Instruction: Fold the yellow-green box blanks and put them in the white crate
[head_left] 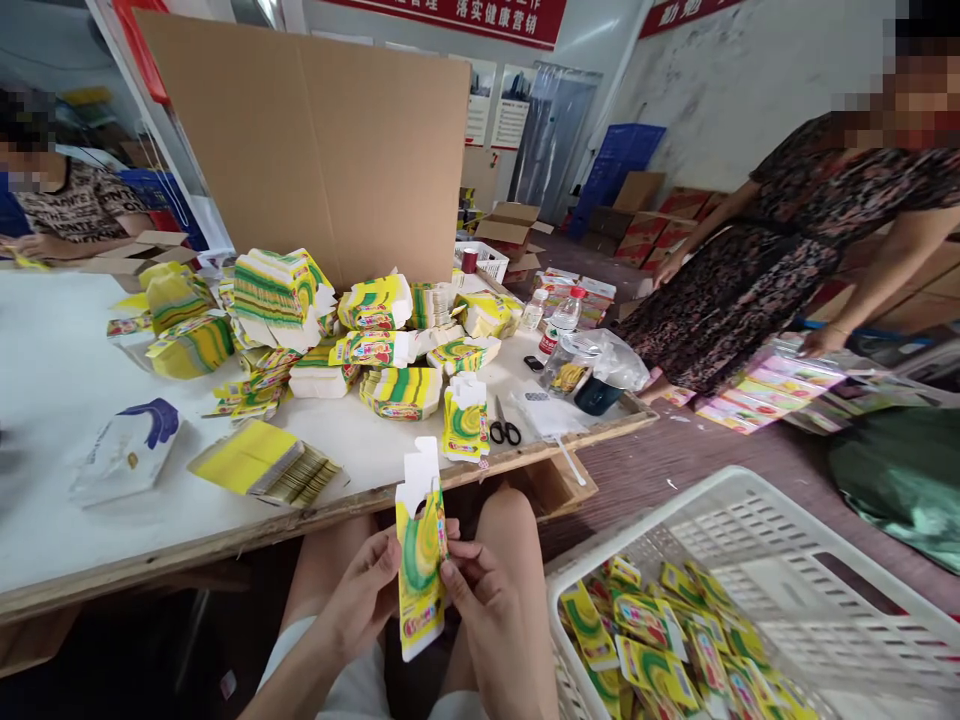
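Note:
Between my hands, over my lap, is a small yellow and green carton with white flaps standing up at its top end. My left hand grips its left side, thumb on the front face. On the other edge, the fingers and thumb of my right hand pinch the carton. Just beyond it on the table lies a short stack of similar flat cartons. Black scissors rest beside that stack. To the left sits a bundle of yellow cartons seen partly edge-on.
A white plastic basket with several yellow cartons stands at my right. Many carton bundles are heaped before a large cardboard sheet. A bottle stands near the table's right end. One person stands at right; another sits at left.

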